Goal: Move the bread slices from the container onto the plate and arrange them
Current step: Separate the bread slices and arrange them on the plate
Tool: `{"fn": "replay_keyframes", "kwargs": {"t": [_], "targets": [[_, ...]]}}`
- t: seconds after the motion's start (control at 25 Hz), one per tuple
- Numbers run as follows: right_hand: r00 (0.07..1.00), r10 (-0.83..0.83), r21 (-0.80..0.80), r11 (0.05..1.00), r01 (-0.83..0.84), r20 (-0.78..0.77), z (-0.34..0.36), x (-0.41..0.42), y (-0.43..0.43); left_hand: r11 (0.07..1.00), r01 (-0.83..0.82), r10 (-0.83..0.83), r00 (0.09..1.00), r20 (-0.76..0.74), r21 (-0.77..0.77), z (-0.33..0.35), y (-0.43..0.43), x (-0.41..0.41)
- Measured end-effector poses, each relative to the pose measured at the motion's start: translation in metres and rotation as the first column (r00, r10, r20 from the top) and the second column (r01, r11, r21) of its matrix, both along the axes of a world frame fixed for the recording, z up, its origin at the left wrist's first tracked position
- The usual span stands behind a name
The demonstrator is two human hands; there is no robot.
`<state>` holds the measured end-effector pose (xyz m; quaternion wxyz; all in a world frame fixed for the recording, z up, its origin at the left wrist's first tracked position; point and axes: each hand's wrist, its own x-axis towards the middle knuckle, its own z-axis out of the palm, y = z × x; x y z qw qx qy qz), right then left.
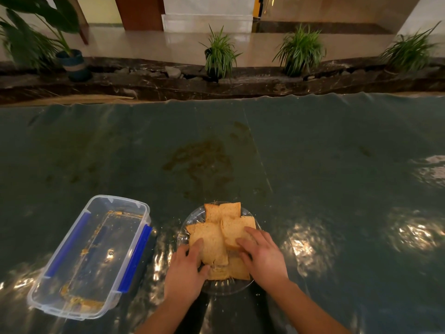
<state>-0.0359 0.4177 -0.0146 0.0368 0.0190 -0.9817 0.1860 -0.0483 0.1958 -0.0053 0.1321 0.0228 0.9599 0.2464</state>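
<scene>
Four bread slices (220, 233) overlap on the plate (192, 219), lower centre; the container (91, 256) lies empty, lower left. Our left hand (184, 271) and right hand (261, 256) press flat, fingers spread, gripping nothing; pushing harder risks tearing slices.

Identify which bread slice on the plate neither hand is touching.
The far slice, at the back edge of the plate. The left hand rests on the front-left slice; the right hand covers the right slice.
</scene>
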Motion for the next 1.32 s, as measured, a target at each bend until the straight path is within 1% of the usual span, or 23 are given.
{"fn": "replay_keyframes", "kwargs": {"t": [0.04,0.12,0.2,0.24,0.28,0.36,0.44,0.48,0.52,0.6,0.68,0.76,0.84,0.92,1.04,1.08,1.12,1.16,1.24,1.28,1.32], "targets": [[0.999,0.01,0.004,1.0,-0.01,0.038,-0.001,0.002,-0.001,1.0,-0.014,0.014,1.0,0.006,0.012,0.001,0.0,-0.002],[0.998,0.013,-0.026,1.0,-0.011,0.067,-0.004,0.005,-0.001,0.993,-0.082,0.079,0.996,0.042,0.08,0.004,0.001,-0.005],[0.997,0.018,-0.062,0.998,-0.013,0.081,-0.005,0.007,0.0,0.964,-0.194,0.176,0.978,0.11,0.181,0.008,0.002,-0.011],[0.996,0.024,-0.069,0.997,-0.018,0.087,-0.006,0.008,0.001,0.929,-0.274,0.243,0.958,0.15,0.248,0.01,0.002,-0.014],[0.995,0.032,-0.074,0.997,-0.025,0.092,-0.006,0.008,0.001,0.873,-0.367,0.318,0.927,0.197,0.321,0.013,0.004,-0.018],[0.994,0.032,-0.081,0.996,-0.024,0.1,-0.008,0.009,0.001,0.714,-0.544,0.441,0.839,0.319,0.441,0.018,0.007,-0.027],[0.995,0.027,-0.085,0.996,-0.019,0.096,-0.009,0.009,0.002,0.526,-0.679,0.481,0.734,0.479,0.512,0.02,0.009,-0.035],[0.995,0.025,-0.084,0.996,-0.018,0.093,-0.009,0.009,0.001,0.459,-0.724,0.466,0.689,0.555,0.515,0.021,0.009,-0.04],[0.996,0.022,-0.082,0.997,-0.014,0.091,-0.009,0.009,0.001,0.432,-0.749,0.441,0.662,0.606,0.503,0.021,0.008,-0.044],[0.996,0.013,-0.077,0.997,-0.006,0.088,-0.01,0.009,0.001,0.434,-0.755,0.411,0.652,0.637,0.492,0.021,0.006,-0.05],[0.997,0.006,-0.074,0.997,0.0,0.083,-0.01,0.009,0.002,0.433,-0.741,0.426,0.67,0.608,0.514,0.022,0.004,-0.056],[0.997,0.005,-0.068,0.998,0.0,0.078,-0.011,0.008,0.001,0.405,-0.726,0.448,0.688,0.571,0.556,0.022,0.003,-0.061],[0.997,0.004,-0.068,0.998,0.001,0.078,-0.011,0.008,0.001,0.353,-0.726,0.463,0.684,0.564,0.59,0.022,0.004,-0.063],[0.997,-0.001,-0.075,0.997,0.007,0.079,-0.011,0.007,0.001,0.299,-0.753,0.492,0.648,0.581,0.586,0.018,0.004,-0.062],[0.997,-0.005,-0.08,0.997,0.011,0.075,-0.011,0.007,0.001,0.156,-0.791,0.489,0.583,0.649,0.592,0.014,0.0,-0.058],[0.997,-0.004,-0.079,0.997,0.01,0.077,-0.011,0.007,0.0,0.123,-0.797,0.481,0.569,0.667,0.592,0.013,-0.001,-0.056],[0.997,-0.003,-0.079,0.997,0.009,0.074,-0.011,0.007,-0.001,0.13,-0.802,0.485,0.565,0.668,0.583,0.012,-0.001,-0.054],[0.997,-0.005,-0.085,0.996,0.011,0.071,-0.011,0.007,-0.002,0.186,-0.805,0.498,0.571,0.653,0.563,0.011,0.001,-0.052],[0.997,-0.028,-0.124,0.992,0.037,0.069,-0.009,0.007,-0.004,0.359,-0.78,0.483,0.625,0.613,0.513,0.011,0.006,-0.049],[0.996,-0.052,-0.152,0.986,0.062,0.071,-0.008,0.006,-0.005,0.412,-0.764,0.457,0.644,0.613,0.496,0.011,0.008,-0.049],[0.993,-0.085,-0.182,0.978,0.098,0.079,-0.007,0.004,-0.005,0.429,-0.761,0.435,0.646,0.628,0.486,0.011,0.01,-0.049]]}}
